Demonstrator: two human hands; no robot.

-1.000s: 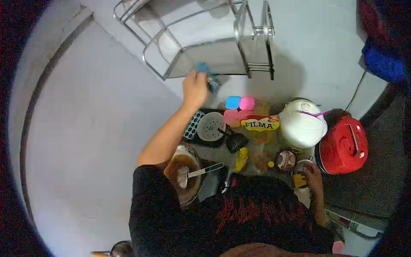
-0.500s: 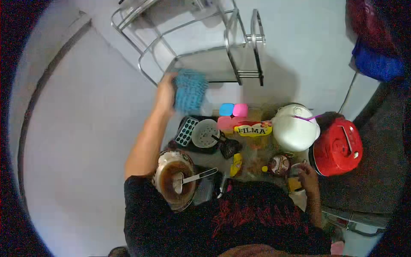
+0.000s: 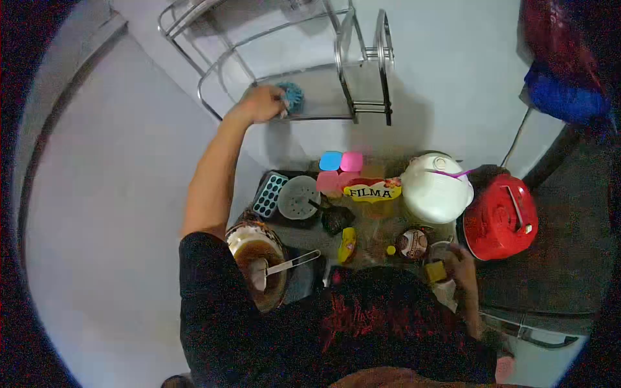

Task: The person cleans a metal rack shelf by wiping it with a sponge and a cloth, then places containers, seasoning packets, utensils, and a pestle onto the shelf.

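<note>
At the metal rack (image 3: 349, 103), my left hand (image 3: 260, 105) is closed on a blue shaggy cleaning cloth (image 3: 292, 97). The cloth is bunched up against the lower shelf, near its front rail, and the hand covers part of it. Low on the right, my right hand (image 3: 462, 264) curls its fingers at the side of a clear container (image 3: 442, 247). Something yellow (image 3: 435, 271) shows at that container. The fingers there are dim and partly blurred. Just left of it stands a round-topped jar or bottle (image 3: 412, 244) with a brown label.
Below the rack are a FILMA pack (image 3: 372, 192), a white rice cooker (image 3: 435, 191) and a red lidded appliance (image 3: 501, 220). A white perforated bowl (image 3: 298, 198), an ice tray (image 3: 270, 196) and a black strainer (image 3: 336, 220) sit leftward. A pot with brown liquid (image 3: 259, 252) holds a ladle (image 3: 291, 263).
My left hand has moved up to the rack shelf, and the cloth, earlier hanging spread out, is now bunched there. My right hand stays by the clear container. The view has shifted slightly.
</note>
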